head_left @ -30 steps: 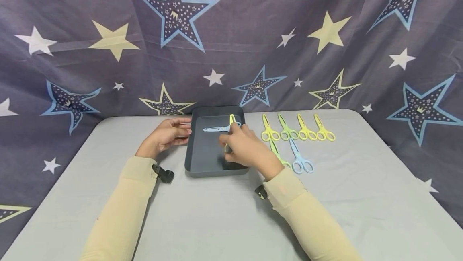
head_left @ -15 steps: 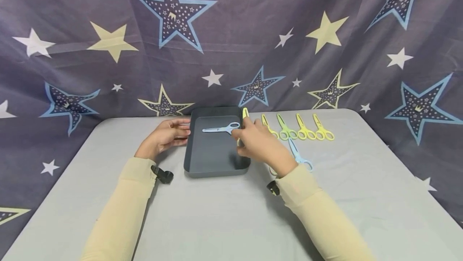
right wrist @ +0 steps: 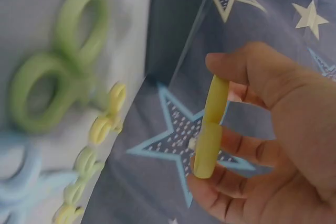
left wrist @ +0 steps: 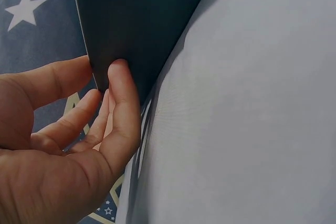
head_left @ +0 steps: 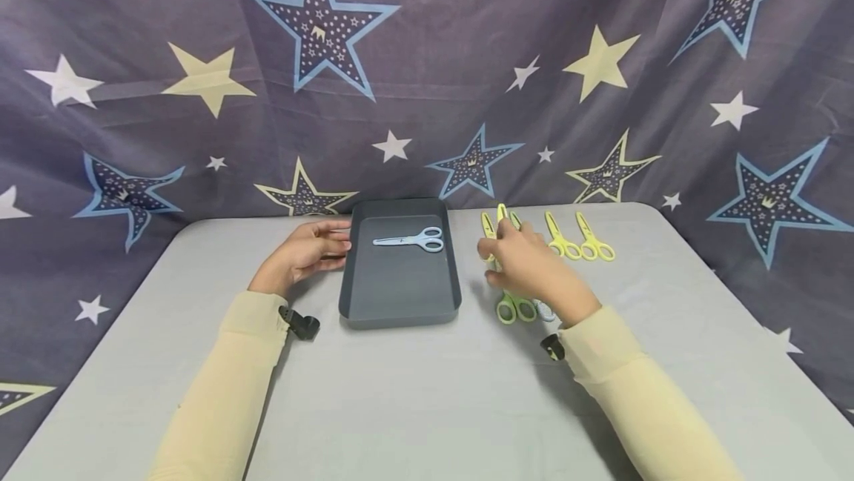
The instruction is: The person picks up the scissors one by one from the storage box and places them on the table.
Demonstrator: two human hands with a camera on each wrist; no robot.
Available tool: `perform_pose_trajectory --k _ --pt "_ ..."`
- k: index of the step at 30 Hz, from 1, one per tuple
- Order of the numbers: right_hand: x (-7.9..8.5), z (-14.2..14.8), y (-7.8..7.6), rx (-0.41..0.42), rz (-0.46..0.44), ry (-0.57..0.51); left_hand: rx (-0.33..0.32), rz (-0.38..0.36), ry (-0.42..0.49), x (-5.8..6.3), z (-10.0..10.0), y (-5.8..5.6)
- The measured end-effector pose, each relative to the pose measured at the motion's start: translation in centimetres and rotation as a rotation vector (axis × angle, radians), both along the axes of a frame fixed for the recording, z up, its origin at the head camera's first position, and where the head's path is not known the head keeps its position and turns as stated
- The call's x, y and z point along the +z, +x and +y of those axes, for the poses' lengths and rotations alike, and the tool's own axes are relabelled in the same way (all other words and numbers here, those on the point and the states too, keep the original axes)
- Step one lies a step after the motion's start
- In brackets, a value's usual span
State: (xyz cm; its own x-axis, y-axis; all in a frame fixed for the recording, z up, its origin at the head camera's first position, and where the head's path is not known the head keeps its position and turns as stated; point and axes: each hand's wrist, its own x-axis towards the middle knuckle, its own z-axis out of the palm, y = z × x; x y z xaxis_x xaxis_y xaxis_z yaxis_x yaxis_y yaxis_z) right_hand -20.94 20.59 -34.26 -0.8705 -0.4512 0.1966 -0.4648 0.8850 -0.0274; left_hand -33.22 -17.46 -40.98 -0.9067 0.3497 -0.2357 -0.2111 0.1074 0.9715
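Note:
My right hand (head_left: 534,262) pinches a pair of yellow scissors (right wrist: 209,150) by the handle rings, above the table to the right of the dark grey tray (head_left: 400,299); in the head view only the yellow blade tip shows past the fingers. On the table below lie green scissors (head_left: 515,306) and, partly covered by the hand, light blue scissors (head_left: 545,311). Light blue scissors (head_left: 396,241) lie crosswise inside the tray near its far end. My left hand (head_left: 303,253) touches the tray's left side, its fingertips and thumb against the outer wall (left wrist: 126,14).
A back row holds yellow scissors (head_left: 488,224), green scissors partly hidden, and two more yellow pairs, one of them the end pair of scissors (head_left: 587,233). Grey cloth covers the table (head_left: 400,407). A star-patterned curtain (head_left: 427,58) hangs behind it.
My right hand has lifted the yellow scissors out of the tray and carried them right, over the scissors on the table. The left hand stays at the tray.

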Motion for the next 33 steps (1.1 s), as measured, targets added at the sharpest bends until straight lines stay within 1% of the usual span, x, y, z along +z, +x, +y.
perform_pose_trajectory --k 4,7,11,15,20,27,33 --pt "-0.5 1.7 0.0 0.007 0.005 0.006 0.001 -0.006 -0.002 0.0 -0.1 0.0" --pt "-0.8 3.0 0.2 -0.004 -0.003 0.006 0.001 -0.005 -0.004 0.1 -0.1 0.0" --pt "-1.1 4.7 0.7 -0.033 -0.046 0.013 0.001 -0.002 -0.006 0.1 0.0 0.0" --pt "-1.6 6.4 1.1 -0.034 -0.069 0.038 0.0 -0.004 -0.005 0.0 -0.1 0.0" --pt "-2.4 8.7 1.3 -0.002 -0.067 0.047 0.001 -0.006 0.002 0.0 -0.1 -0.1" --pt "-2.7 11.0 2.0 0.065 -0.062 0.004 0.017 -0.004 0.009 -0.1 -0.1 -0.1" --pt "-3.1 12.5 2.6 0.104 -0.093 -0.035 0.019 -0.004 0.024 -0.1 0.0 -0.1"
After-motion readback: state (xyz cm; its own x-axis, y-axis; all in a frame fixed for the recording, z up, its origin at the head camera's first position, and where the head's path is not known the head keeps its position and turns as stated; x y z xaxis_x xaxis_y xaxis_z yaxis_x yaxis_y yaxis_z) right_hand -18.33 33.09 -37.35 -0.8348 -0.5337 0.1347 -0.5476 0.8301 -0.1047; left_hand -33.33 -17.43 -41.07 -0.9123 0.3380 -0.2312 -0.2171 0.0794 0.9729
